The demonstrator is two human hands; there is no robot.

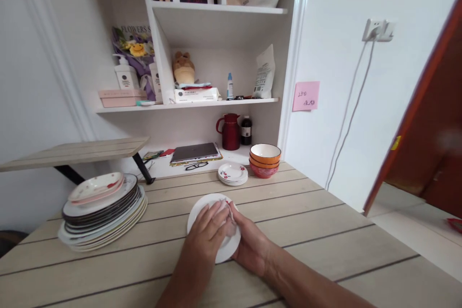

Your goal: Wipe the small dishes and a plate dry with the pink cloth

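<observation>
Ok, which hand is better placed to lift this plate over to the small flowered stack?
Probably the right: the right hand holds the plate by its right edge, and the flowered stack lies ahead, while the left hand lies across the plate's face.

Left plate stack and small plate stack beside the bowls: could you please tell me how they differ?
The left plate stack is clearly taller and wider; the small plate stack is low and narrow. The left plate stack mixes white, dark and pink pieces, while the small plate stack looks white-edged throughout. Both stand on the wooden table and show red decoration on top.
</observation>
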